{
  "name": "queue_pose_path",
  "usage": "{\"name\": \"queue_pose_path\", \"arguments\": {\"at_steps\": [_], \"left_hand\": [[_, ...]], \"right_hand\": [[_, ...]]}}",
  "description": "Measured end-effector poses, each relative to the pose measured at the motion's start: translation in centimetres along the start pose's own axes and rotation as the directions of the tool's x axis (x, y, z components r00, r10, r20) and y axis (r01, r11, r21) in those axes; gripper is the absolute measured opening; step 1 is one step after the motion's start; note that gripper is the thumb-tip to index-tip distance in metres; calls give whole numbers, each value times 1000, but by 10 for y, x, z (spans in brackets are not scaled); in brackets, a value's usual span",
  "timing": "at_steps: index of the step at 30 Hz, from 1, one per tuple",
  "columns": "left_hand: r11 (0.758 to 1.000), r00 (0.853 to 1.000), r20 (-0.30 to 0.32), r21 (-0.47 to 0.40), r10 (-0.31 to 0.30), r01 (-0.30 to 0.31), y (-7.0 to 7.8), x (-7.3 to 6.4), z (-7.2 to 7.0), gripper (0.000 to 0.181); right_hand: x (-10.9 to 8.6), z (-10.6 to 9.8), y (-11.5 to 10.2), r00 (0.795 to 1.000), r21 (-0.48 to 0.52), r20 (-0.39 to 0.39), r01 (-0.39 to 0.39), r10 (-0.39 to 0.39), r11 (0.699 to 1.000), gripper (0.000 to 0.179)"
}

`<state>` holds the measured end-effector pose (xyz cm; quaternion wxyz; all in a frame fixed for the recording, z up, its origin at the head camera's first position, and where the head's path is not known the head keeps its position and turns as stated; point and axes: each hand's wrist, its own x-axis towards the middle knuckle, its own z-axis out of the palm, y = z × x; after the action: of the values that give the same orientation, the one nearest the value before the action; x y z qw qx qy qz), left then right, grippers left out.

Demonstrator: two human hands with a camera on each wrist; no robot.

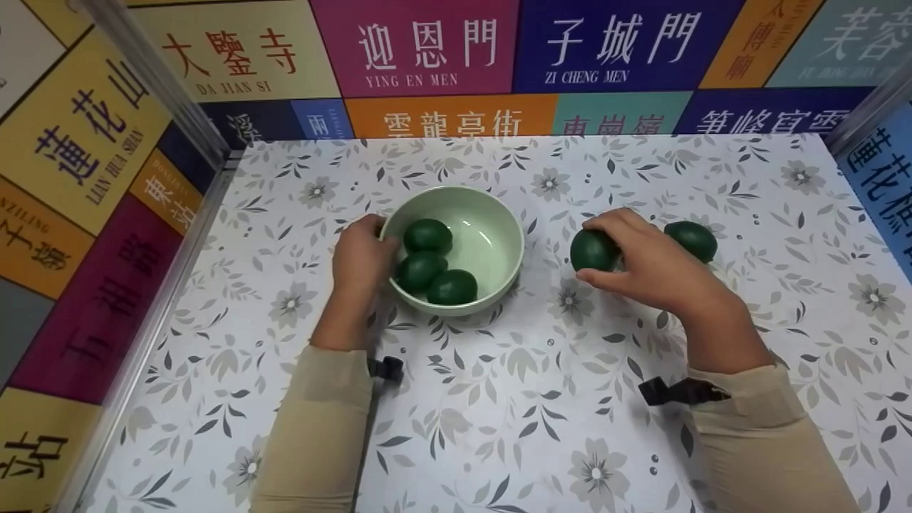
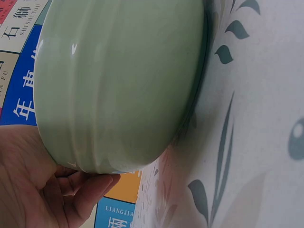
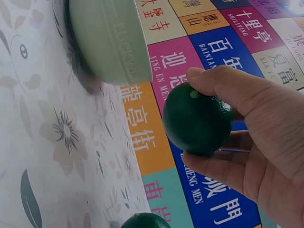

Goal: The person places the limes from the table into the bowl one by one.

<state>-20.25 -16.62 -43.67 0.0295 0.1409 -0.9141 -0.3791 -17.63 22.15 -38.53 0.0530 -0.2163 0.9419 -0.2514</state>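
Observation:
A pale green bowl (image 1: 495,246) stands on the table with three dark green limes (image 1: 453,287) along the left side of its inside. My left hand (image 1: 360,260) grips the bowl's left edge; in the left wrist view its fingers (image 2: 92,194) bend against the outer wall. Between thumb and fingers my right hand (image 1: 659,267) holds another lime (image 3: 198,118), to the right of the bowl. The right wrist view shows this lime's pale stem end, and it looks lifted off the table. One more lime (image 1: 691,241) lies on the table just beyond the right hand.
A white cloth with grey flowers and leaves covers the table (image 1: 499,420). Upright panels with coloured blocks of Chinese lettering (image 1: 427,50) border the back and both sides. Black straps (image 1: 684,392) sit at both wrists, over tan sleeves.

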Motion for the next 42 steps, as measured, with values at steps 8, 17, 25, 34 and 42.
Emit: {"name": "queue_pose_path", "arguments": {"at_steps": [8, 17, 25, 34, 42], "left_hand": [[1000, 1000, -12, 11, 25, -25, 1, -1, 0, 31], [1000, 1000, -5, -16, 6, -7, 2, 0, 1, 29], [1000, 1000, 2, -10, -15, 15, 4, 0, 1, 29], [1000, 1000, -12, -6, 4, -4, 2, -2, 0, 29], [1000, 1000, -15, -12, -7, 7, 1, -1, 1, 32]], "right_hand": [[6, 4, -4, 992, 2, -74, 105, -104, 995, 62], [12, 11, -12, 981, 8, -111, 162, -160, 987, 63], [15, 20, -18, 959, -5, -169, 231, -229, 973, 64], [22, 27, -30, 955, 33, -178, 246, -237, 969, 66], [27, 33, -40, 965, 64, -137, 233, -223, 970, 67]]}}
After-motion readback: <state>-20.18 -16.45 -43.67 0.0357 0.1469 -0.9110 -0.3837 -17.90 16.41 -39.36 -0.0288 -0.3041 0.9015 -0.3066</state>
